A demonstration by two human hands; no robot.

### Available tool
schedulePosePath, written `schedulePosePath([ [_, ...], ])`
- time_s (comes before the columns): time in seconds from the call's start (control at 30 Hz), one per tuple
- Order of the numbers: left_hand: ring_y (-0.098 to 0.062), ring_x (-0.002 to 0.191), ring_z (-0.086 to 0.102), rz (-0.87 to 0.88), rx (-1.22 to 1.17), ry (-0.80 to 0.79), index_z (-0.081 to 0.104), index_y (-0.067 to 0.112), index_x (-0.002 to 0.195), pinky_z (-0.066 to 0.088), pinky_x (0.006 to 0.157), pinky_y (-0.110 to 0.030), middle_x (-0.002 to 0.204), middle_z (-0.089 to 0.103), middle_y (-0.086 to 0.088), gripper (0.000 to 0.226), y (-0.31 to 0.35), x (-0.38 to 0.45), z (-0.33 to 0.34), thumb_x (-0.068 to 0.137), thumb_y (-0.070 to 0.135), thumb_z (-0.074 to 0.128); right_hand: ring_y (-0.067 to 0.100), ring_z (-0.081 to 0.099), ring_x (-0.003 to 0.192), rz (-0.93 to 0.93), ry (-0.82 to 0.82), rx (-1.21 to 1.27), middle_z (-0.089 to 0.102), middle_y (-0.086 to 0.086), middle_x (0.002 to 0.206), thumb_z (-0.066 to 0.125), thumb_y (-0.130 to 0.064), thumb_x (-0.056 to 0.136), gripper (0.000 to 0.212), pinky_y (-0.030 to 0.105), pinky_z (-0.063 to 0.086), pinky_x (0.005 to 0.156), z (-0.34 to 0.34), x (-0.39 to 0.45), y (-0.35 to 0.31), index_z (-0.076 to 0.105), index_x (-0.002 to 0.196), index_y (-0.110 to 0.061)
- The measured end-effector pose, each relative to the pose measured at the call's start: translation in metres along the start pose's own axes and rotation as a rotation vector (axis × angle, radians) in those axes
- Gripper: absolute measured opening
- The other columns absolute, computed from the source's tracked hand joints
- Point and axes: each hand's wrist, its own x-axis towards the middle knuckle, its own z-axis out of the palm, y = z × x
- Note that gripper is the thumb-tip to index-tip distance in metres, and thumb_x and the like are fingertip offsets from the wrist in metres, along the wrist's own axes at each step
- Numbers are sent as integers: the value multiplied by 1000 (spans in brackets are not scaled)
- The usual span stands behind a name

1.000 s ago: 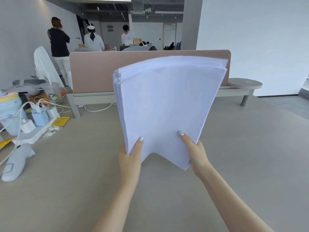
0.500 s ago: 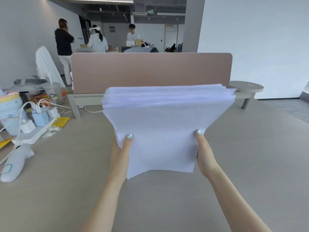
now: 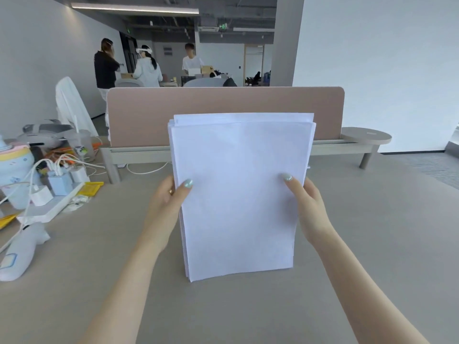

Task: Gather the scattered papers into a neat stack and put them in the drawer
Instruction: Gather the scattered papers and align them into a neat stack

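Observation:
A thick stack of white papers [image 3: 238, 194] stands upright on its short bottom edge on the grey desk [image 3: 372, 244], in the middle of the view. My left hand [image 3: 166, 207] grips the stack's left side with the thumb on the front sheet. My right hand [image 3: 308, 207] grips its right side the same way. The top edges of the sheets are slightly uneven, with a few sheets sticking up behind the front one. No drawer is in view.
A pink divider panel [image 3: 149, 115] runs along the desk's far edge. At the left lie a white power strip with chargers and cables [image 3: 54, 194], a handheld controller [image 3: 17, 254] and yellow packets [image 3: 93, 188]. Three people stand far behind.
The stack was lifted and tilted, then fanned flat, with both hands near its lower end. Now it stands upright on the desk and my hands hold its two long sides.

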Motion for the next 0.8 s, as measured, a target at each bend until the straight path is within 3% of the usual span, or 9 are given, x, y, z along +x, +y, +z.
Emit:
schedulePosePath([
  [0.1,8,65,65,75,-106,50,64,32,81,52,60,-13,69,71,23,16,21,11,1,69,42,62,5,71,87,-36,-31,47,75,-15,93,57,-29,90,13,17,54,65,3,7,-15,66,99,-28],
  [0.23,6,68,69,68,-238,15,62,29,87,53,56,-13,71,73,22,11,26,4,11,76,26,63,10,70,96,-57,-93,88,74,-10,104,61,-38,83,26,26,52,77,2,5,-16,66,107,-25],
  [0.37,3,75,71,15,-290,-41,64,32,91,55,59,-16,79,74,21,26,24,2,10,65,38,67,5,58,118,-52,-184,-18,61,-10,129,56,-59,81,55,36,44,99,-8,6,-29,54,128,-32],
  [0.43,4,75,70,-6,-295,-76,64,33,91,54,58,-15,79,74,22,32,26,4,8,61,42,68,-6,50,121,-164,-142,-119,54,-20,132,52,-57,83,55,28,40,104,-13,12,-53,47,133,-34],
  [0.5,5,77,70,-18,-293,-97,63,34,93,53,59,-13,81,74,22,31,27,5,7,63,43,66,-14,40,123,-375,9,-299,43,-27,136,45,-48,86,60,15,32,107,-13,12,-86,35,141,-27],
  [0.57,4,79,70,-56,-306,-109,64,33,96,54,60,-14,84,74,21,40,26,5,7,59,48,66,0,29,137,-646,73,-756,30,-21,144,41,-45,89,64,20,15,115,-7,6,-114,26,146,-20],
  [0.6,3,79,70,-71,-312,-102,63,33,96,54,61,-14,84,74,20,39,24,6,6,60,47,66,8,29,138,-725,9,-1022,32,-16,146,38,-46,90,64,25,11,117,-2,5,-122,27,147,-18],
  [0.67,3,78,71,-92,-325,-95,63,32,96,55,61,-15,83,75,20,32,22,6,6,67,44,62,12,34,138,-662,-161,-1323,38,-10,149,37,-51,90,63,35,10,119,10,-1,-131,33,145,-21],
  [0.8,1,80,71,-73,-351,-118,65,32,94,55,61,-15,86,75,18,54,21,4,6,47,57,71,16,31,141,-703,-122,-1392,33,-3,154,31,-57,86,72,41,10,118,26,-8,-142,29,147,-19],
])
